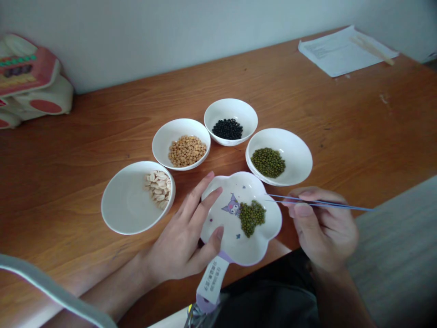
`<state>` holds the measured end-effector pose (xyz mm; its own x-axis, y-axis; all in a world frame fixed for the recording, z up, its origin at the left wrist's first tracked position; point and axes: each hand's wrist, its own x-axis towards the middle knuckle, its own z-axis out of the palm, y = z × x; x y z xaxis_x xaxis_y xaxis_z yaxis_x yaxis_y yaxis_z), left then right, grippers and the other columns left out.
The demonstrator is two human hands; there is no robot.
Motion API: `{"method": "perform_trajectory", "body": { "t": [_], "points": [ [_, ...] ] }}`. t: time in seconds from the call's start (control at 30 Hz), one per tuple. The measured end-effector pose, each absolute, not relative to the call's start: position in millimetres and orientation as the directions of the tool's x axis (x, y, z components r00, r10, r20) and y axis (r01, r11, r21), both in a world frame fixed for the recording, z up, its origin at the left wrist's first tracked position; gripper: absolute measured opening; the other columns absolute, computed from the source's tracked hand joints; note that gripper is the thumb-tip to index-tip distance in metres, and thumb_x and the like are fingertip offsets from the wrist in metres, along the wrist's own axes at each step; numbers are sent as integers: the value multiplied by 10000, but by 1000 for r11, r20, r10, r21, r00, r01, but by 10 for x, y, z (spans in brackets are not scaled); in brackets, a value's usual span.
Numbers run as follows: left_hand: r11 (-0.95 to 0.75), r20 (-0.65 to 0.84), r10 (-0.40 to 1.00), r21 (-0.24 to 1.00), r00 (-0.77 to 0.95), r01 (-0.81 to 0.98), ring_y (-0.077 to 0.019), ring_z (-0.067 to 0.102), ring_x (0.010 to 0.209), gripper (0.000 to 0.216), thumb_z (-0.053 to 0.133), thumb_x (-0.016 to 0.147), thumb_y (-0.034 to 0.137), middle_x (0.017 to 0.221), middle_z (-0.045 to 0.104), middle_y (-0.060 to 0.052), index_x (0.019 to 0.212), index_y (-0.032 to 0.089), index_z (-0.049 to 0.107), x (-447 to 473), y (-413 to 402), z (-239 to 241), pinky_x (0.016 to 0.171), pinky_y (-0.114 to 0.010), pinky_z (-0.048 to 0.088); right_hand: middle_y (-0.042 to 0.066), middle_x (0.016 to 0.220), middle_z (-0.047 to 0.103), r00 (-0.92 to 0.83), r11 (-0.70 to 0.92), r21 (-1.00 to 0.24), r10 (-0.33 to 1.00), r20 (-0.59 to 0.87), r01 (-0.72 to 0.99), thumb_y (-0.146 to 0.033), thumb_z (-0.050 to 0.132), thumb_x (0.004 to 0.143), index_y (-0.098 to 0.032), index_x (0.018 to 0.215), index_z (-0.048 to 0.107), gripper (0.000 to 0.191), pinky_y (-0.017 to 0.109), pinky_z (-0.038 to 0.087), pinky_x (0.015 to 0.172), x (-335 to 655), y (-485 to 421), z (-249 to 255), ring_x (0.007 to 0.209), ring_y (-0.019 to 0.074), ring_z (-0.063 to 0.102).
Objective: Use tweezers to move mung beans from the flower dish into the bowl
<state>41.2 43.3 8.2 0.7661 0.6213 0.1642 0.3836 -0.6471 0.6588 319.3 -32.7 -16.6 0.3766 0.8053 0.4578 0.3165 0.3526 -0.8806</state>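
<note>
My right hand (324, 228) pinches a pair of thin blue tweezers (336, 204), with the tips slightly apart over the right rim of a flower-shaped dish (247, 253). A small heap of mung beans (251, 218) lies in this dish, beside a printed cartoon figure. Spread fingers of my left hand (189, 232) rest on the dish's left rim, with the thumb lower down. The dish has a purple handle (206, 305) with a white label (213, 279) pointing toward me. Just behind the dish, a white bowl (298, 157) contains more mung beans (268, 162).
Further bowls form an arc: one (119, 207) with pale flat seeds, one (162, 141) with yellowish beans, one (232, 107) with black beans. Papers (336, 52) lie at the back right. A toy-like pink and cream object (37, 82) stands at the left. A grey curved bar (51, 289) crosses the lower left.
</note>
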Motion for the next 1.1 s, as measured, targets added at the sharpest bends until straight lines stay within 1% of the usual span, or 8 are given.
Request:
{"method": "perform_trajectory", "body": {
  "t": [0.1,0.17,0.27,0.4,0.53,0.77,1.0,1.1],
  "points": [
    [-647,167,623,660,764,382,-386,229,1733,702,570,1096,241,1866,108,-200,1722,173,259,412,437,87,1383,-588,355,46,1087,789,313,381,-827,794,522,413,-172,711,1017,-285,1128,735,160,356,685,797,3178,-307,-155,963,205,776],
    [-648,172,622,662,764,378,-396,230,1731,707,578,1091,235,1864,117,-209,1721,169,262,414,438,92,1379,-600,359,60,1165,795,306,388,-817,788,535,428,-151,705,1011,-284,1144,726,189,392,698,857,3169,-313,-161,1063,228,776],
    [-644,169,623,664,763,379,-406,238,1728,711,583,1087,228,1862,124,-212,1721,177,266,414,438,96,1371,-614,366,50,1168,821,312,380,-812,784,537,443,-90,730,977,-286,1201,737,298,367,713,794,3151,-351,-167,1051,231,801],
    [-642,167,624,666,763,379,-402,247,1725,701,584,1085,230,1861,124,-208,1714,170,280,403,437,94,1375,-598,366,32,1099,848,313,339,-758,759,570,557,-59,758,949,-284,1223,798,356,358,714,765,3107,-401,-148,948,233,833],
    [-650,165,620,656,767,384,-387,249,1726,688,573,1090,230,1858,127,-210,1709,160,281,395,437,96,1378,-590,365,6,1071,858,348,348,-753,726,593,558,-34,785,927,-303,1335,781,489,310,682,680,3089,-388,-144,862,199,831],
    [-650,163,617,657,770,382,-390,245,1727,688,569,1098,245,1856,129,-222,1713,157,274,409,446,85,1368,-608,374,37,1132,850,182,427,-685,757,628,590,-34,721,962,-283,1283,793,412,370,696,789,3156,-332,-106,984,222,818],
    [-650,169,617,660,769,377,-392,240,1729,697,564,1101,242,1857,135,-223,1722,175,256,403,444,90,1365,-627,373,51,1159,854,77,434,-594,761,644,677,44,783,869,-285,1447,711,669,370,713,797,3183,-453,-129,944,235,837],
    [-649,164,620,657,768,383,-396,249,1726,703,562,1101,247,1856,139,-222,1726,190,246,398,444,97,1358,-637,381,49,1149,858,116,413,-612,760,640,674,46,795,857,-288,1405,739,645,379,720,786,3204,-491,-159,926,246,845]
  ]
}}
